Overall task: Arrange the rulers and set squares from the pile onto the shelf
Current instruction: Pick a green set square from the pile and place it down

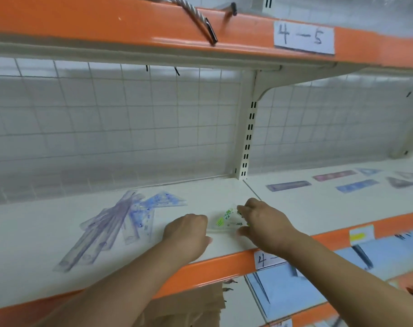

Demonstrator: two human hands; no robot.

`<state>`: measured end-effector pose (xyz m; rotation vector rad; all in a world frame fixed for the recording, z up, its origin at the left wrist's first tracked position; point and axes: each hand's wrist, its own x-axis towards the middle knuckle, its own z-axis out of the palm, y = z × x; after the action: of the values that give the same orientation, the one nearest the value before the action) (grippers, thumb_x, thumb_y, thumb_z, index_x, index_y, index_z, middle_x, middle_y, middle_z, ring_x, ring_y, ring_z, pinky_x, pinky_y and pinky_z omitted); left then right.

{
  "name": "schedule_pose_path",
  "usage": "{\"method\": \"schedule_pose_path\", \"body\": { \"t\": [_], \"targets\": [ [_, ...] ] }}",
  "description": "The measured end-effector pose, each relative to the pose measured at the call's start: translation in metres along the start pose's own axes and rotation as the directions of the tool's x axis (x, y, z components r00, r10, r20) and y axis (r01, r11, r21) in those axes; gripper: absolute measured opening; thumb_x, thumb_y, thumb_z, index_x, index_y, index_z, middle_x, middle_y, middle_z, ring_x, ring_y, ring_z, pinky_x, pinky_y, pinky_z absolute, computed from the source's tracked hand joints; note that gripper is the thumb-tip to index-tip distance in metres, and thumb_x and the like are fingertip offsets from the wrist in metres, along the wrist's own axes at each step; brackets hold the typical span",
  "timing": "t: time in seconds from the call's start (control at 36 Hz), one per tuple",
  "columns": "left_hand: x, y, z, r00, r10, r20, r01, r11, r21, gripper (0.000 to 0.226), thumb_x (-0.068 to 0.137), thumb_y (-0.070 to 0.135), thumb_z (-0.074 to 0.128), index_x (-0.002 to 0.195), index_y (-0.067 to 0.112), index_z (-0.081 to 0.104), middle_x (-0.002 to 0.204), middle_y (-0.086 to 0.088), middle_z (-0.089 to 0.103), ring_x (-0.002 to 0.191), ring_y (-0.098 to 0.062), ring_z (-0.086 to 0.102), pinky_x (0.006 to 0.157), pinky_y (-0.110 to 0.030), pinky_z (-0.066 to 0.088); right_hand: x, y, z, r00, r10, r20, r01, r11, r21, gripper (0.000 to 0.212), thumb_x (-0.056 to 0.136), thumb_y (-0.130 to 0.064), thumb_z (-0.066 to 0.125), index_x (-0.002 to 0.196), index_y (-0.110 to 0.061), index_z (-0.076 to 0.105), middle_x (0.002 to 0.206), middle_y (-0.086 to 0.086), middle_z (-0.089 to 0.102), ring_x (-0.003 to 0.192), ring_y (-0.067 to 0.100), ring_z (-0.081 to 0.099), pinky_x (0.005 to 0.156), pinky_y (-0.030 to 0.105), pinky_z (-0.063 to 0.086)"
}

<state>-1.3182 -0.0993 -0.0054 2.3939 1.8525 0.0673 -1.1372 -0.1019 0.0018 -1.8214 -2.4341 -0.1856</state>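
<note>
While the right hand (268,224) pinches 1 green set square (224,220), left hand (189,232) curls, grip unclear.

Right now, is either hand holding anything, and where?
Right hand pinches the green-printed set square by its right end; whether the left hand grips it is unclear.

Shelf (200,192): white board, orange front lip.
- Green-printed set square (226,220): clear, found between the left hand (189,232) and the right hand (266,223).
- Pile (111,227): purple and blue rulers and set squares, overlapped, left of the left hand.
- Three spaced rulers (288,185) and three spaced triangles (400,182): set apart, right of and beyond the right hand.
</note>
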Motion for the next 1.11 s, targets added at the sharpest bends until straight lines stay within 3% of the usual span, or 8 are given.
{"method": "schedule_pose_path", "body": {
  "t": [0.22,0.44,0.53,0.69,0.89,1.11],
  "targets": [
    [0.013,0.054,0.007,0.990,0.135,0.045,-0.135,0.991,-0.003,0.039,0.093,0.046,0.052,0.122,0.020,0.054,0.125,-0.002,0.057,0.117,-0.024,0.053,0.092,-0.032,0.045,-0.042,0.045,0.000,0.990,0.141,0.025,-0.141,0.990,-0.004,0.036,0.093,-0.038,0.054,0.117,-0.012,0.051,0.117,0.007,0.049,0.108,0.025,0.051,0.077,0.031,0.044],
    [0.031,0.134,0.010,0.967,0.251,0.049,-0.252,0.967,0.023,0.042,0.093,0.049,0.051,0.122,0.020,0.053,0.125,-0.003,0.056,0.117,-0.024,0.053,0.089,-0.030,0.044,-0.083,0.113,-0.007,0.973,0.232,0.005,-0.232,0.973,-0.006,0.054,0.093,-0.029,0.053,0.142,-0.018,0.034,0.123,0.008,0.048,0.111,0.028,0.050,0.081,0.035,0.045],
    [0.040,0.166,0.012,0.962,0.268,0.049,-0.270,0.962,0.044,0.036,0.094,0.040,0.051,0.122,0.017,0.053,0.125,-0.004,0.056,0.115,-0.025,0.054,0.088,-0.031,0.044,-0.098,0.143,-0.009,0.966,0.257,0.007,-0.257,0.966,-0.010,0.054,0.095,-0.033,0.053,0.142,-0.019,0.032,0.126,0.007,0.046,0.114,0.026,0.049,0.084,0.035,0.045],
    [0.054,0.233,0.021,0.963,0.266,0.034,-0.268,0.959,0.089,0.027,0.093,0.015,0.048,0.119,0.018,0.055,0.120,-0.004,0.057,0.109,-0.025,0.056,0.081,-0.029,0.043,-0.128,0.214,-0.017,0.960,0.278,0.008,-0.278,0.959,-0.047,0.054,0.096,-0.035,0.051,0.143,-0.019,0.029,0.126,0.006,0.046,0.112,0.025,0.049,0.076,0.030,0.040],
    [0.059,0.303,0.025,0.973,0.229,0.024,-0.230,0.967,0.114,0.027,0.087,0.004,0.045,0.110,0.013,0.056,0.117,-0.008,0.058,0.107,-0.028,0.057,0.077,-0.028,0.042,-0.153,0.288,-0.028,0.961,0.276,0.009,-0.275,0.958,-0.086,0.057,0.095,-0.035,0.051,0.144,-0.019,0.027,0.127,0.006,0.046,0.114,0.024,0.049,0.074,0.028,0.036],
    [0.063,0.325,0.035,0.992,0.128,0.023,-0.129,0.988,0.079,0.022,0.089,0.006,0.045,0.106,0.015,0.056,0.112,-0.005,0.058,0.102,-0.025,0.057,0.071,-0.026,0.038,-0.156,0.330,-0.022,0.970,0.240,0.049,-0.237,0.970,-0.058,0.060,0.094,-0.036,0.053,0.146,-0.020,0.025,0.130,0.004,0.047,0.118,0.023,0.048,0.088,0.033,0.046]
  ]
}}
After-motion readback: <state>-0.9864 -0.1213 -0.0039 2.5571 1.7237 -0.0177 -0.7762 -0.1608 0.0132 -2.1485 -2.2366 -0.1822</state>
